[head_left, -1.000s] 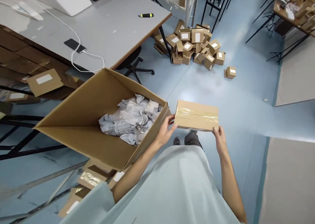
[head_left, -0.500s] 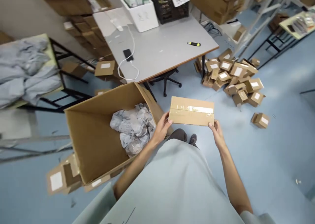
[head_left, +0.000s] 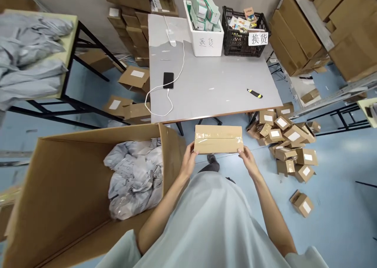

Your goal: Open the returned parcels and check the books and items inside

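Note:
A small flat cardboard box (head_left: pixel 218 139), with clear tape along its top, is held level in front of my body. My left hand (head_left: pixel 188 161) grips its left end, thumb on the near corner. At the other end my right hand (head_left: pixel 248 160) is closed on the near right corner; the fingers beneath are partly hidden. Just beyond the box stands a grey table (head_left: pixel 206 91). To my left is a large open carton (head_left: pixel 73 181) with crumpled grey plastic bags (head_left: pixel 134 177) inside.
On the table are a white bin (head_left: pixel 207 44), a black crate (head_left: pixel 244 36), a phone on a cable (head_left: pixel 168 80) and a yellow-black box cutter (head_left: pixel 255 93). Several small boxes (head_left: pixel 290 136) lie heaped on the floor at right. Grey bags (head_left: pixel 32 56) cover another table at left.
My view has turned and come nearer the table and large carton. Both hands still hold the small box, which now appears close to the table's front edge.

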`<state>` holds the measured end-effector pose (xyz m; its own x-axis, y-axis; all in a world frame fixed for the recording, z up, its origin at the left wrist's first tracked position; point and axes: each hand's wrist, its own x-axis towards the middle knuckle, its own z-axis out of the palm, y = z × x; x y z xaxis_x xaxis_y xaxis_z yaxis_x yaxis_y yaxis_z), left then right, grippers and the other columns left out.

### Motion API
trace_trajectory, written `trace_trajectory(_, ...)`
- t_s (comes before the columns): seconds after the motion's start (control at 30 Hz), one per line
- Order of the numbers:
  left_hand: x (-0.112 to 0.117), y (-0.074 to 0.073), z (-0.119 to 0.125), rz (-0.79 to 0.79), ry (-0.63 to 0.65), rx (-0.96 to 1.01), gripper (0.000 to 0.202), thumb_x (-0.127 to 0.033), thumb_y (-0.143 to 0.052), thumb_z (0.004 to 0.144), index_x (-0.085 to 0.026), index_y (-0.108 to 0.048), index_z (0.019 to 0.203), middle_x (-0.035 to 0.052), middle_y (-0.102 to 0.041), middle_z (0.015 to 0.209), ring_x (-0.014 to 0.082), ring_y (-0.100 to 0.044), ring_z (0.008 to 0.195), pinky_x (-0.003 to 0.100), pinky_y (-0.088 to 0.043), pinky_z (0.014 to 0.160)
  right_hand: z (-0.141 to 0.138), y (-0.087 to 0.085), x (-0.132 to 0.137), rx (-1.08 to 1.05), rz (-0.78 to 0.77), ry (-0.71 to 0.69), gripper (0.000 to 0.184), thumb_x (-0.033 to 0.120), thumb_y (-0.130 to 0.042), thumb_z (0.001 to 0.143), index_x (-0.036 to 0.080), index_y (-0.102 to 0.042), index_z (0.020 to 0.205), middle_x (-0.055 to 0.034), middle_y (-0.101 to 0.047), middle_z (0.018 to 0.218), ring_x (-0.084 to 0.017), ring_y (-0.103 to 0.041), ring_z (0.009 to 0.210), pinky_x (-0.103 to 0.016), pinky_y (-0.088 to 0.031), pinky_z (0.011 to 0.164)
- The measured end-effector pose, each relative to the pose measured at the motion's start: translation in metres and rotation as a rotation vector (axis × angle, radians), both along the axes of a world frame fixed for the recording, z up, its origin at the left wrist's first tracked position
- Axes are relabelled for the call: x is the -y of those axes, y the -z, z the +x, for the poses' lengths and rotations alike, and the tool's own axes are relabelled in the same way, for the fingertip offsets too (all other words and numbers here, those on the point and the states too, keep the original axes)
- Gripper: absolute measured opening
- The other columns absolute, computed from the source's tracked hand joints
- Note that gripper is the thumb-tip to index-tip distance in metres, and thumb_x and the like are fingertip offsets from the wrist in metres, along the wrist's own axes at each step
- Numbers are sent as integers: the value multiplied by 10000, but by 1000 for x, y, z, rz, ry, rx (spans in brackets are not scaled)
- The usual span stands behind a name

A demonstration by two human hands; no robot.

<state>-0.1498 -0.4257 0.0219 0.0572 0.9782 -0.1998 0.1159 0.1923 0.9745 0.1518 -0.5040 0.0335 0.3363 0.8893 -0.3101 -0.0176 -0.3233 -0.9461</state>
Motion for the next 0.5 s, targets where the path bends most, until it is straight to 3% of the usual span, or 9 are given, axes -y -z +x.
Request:
trace_trajectory(0.13, -87, 5, 25, -44, -54, -9, 706, -467, -612, 948, -216, -574, 1608, 139, -598, 1739, 388, -491, 1660, 528, -425, 1376, 25, 4, -95, 50, -75, -82, 839, 939, -782, 796, 236, -844, 1250, -144, -821, 1362, -348, -755, 1184, -562, -644, 1083)
trace_trajectory(0.23, -149, 9, 42, -75, -76, -24, 668, -419, -558, 965, -216, -578, 1601, 128, -618, 1711, 370, -501, 1648, 516, -415, 1379, 39, 14, -165, 65, -72, -112, 846, 968, -771, 768, 240, -870, 1188, -129, -831, 1316, -327, -755, 1136, -541, -662, 1052)
trace_trajectory(0.33, -208, 15, 59, -132, -117, -51, 673, -359, -517, 967, -174, -574, 1612, 149, -632, 1685, 358, -530, 1616, 502, -413, 1372, 53, 25, -237, 43, -70, -153, 838, 959, -795, 733, 255, -879, 1180, -116, -842, 1335, -334, -754, 1170, -543, -659, 1064)
trace_trajectory(0.5, -292, 19, 84, -197, -152, -165, 638, -291, -516, 967, -141, -667, 1568, 204, -659, 1602, 364, -542, 1576, 484, -428, 1333, 78, 33, -357, 13, -80, -263, 864, 861, -821, 738, 258, -843, 1356, -116, -801, 1481, -347, -728, 1291, -595, -591, 1177)
